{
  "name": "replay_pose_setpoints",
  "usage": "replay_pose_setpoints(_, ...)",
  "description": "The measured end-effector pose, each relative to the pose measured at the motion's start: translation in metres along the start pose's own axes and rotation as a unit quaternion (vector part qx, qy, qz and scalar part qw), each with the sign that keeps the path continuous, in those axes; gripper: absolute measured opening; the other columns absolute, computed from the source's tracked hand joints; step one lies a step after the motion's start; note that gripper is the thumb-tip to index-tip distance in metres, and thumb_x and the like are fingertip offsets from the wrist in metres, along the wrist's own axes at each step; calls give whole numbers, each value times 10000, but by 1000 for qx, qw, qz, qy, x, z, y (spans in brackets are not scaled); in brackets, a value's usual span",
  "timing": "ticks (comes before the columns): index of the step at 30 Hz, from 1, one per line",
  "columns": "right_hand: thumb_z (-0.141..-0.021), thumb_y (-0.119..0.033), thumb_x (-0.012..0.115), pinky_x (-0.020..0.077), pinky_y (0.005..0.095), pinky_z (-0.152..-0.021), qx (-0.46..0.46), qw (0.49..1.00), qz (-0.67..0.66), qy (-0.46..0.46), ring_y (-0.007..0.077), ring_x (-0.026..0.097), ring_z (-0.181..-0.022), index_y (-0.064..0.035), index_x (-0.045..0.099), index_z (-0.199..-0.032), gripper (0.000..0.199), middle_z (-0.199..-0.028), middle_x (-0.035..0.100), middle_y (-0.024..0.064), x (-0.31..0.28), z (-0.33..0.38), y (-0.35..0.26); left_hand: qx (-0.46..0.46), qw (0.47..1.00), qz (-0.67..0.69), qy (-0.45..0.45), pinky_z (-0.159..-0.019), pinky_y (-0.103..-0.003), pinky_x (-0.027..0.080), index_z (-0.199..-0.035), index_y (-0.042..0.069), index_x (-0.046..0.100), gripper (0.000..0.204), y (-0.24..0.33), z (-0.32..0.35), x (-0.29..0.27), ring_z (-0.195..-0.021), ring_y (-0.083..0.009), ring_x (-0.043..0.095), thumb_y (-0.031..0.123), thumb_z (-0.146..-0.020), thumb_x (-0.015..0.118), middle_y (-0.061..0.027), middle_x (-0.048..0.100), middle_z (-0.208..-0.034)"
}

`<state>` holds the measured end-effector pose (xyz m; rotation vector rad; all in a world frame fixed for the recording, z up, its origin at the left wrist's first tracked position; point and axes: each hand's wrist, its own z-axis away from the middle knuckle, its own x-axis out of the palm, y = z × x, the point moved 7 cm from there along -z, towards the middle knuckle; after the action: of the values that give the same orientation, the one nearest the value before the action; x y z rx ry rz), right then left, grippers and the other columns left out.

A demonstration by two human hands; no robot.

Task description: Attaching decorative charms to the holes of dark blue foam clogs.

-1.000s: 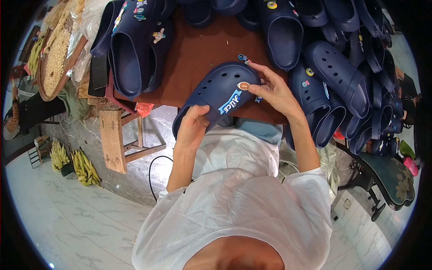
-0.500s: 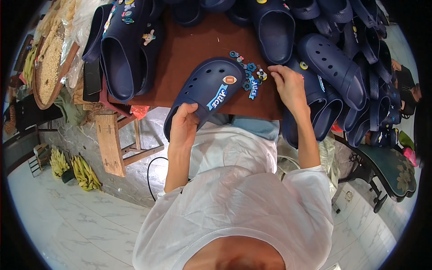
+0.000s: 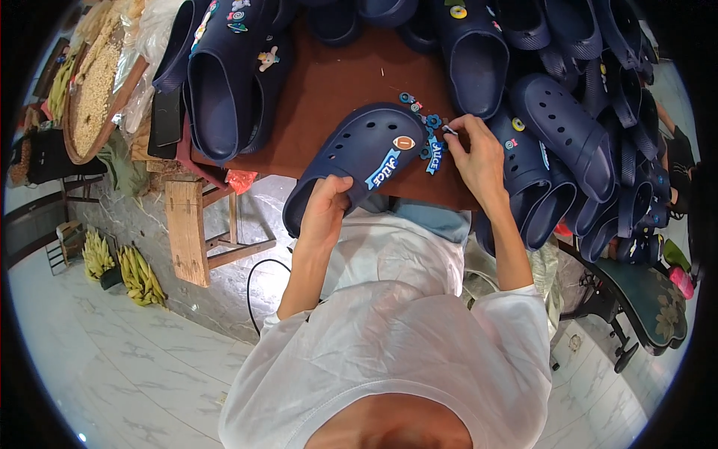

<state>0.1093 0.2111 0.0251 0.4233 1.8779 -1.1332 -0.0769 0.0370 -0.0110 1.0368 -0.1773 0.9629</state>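
Observation:
A navy foam clog (image 3: pixel 348 153) is tilted at the table's near edge, its toe pointing away to the right. My left hand (image 3: pixel 327 202) grips it by the side of its opening, thumb on top. A brown football charm (image 3: pixel 404 142) and a light-blue ribbon-shaped charm (image 3: pixel 383 170) sit on its upper. Right of the toe lie several loose charms (image 3: pixel 432 121), among them blue flowers and a second blue ribbon charm (image 3: pixel 434 158). Above these my right hand (image 3: pixel 480 157) pinches a small shoe charm (image 3: pixel 449 130), mostly hidden by the fingertips; a pale part shows.
More navy clogs (image 3: pixel 479 71) crowd the far side and right of the brown table (image 3: pixel 329 75); another decorated clog (image 3: pixel 217 97) stands at left. A black phone (image 3: pixel 169 120) lies beside it. Further out are a wooden stool (image 3: pixel 187 232), a basket tray (image 3: pixel 72 135) and a dark chair (image 3: pixel 643 299).
My right thumb and fingers have closed on a small charm from the loose group. The white flower charm seen there before is out of sight. The whole view has shifted slightly.

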Motion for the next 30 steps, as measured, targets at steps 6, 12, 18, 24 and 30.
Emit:
replay_pose_setpoints(6,-805,-28,736,526,332,-712,9,977,-214,17,269,662,-820,-29,672,-972,179,-936,665,91,-10,-7,-27,-10,998,-61,5,-1011,-340,408,-1234,-27,559,413,-6,5,8,-1134,-193,571,125,-852,595,-88,624,-1200)
replay_pose_setpoints(12,-764,-40,744,515,345,-747,-226,971,-53,61,235,658,-858,-53,702,-987,227,-932,681,61,-13,0,-62,-20,997,-76,10,-927,-294,407,-1142,4,604,299,-12,11,21,-1033,-133,570,108,-862,589,-38,637,-1108)
replay_pose_setpoints(18,-773,-55,745,509,349,-747,-236,968,-74,37,242,646,-841,-62,708,-968,199,-936,678,59,-12,5,-61,-13,997,-64,27,-843,-270,399,-1072,24,620,225,-13,10,18,-933,-93,550,101,-862,594,-4,629,-1026)
replay_pose_setpoints(24,-804,-57,744,513,350,-775,-145,977,-156,-14,250,642,-875,-32,702,-980,183,-951,671,76,-6,0,-44,-16,994,-97,36,-914,-279,400,-1154,0,578,307,-16,13,18,-1011,-116,555,89,-861,589,-28,621,-1094)
replay_pose_setpoints(30,-896,-123,710,500,334,-893,24,940,-309,-144,226,626,-1046,-18,618,-1216,349,-1137,618,98,11,-5,-22,-10,990,-136,20,-1031,-305,368,-1392,-56,446,590,-11,22,28,-1165,-171,521,90,-839,591,-92,572,-1258)
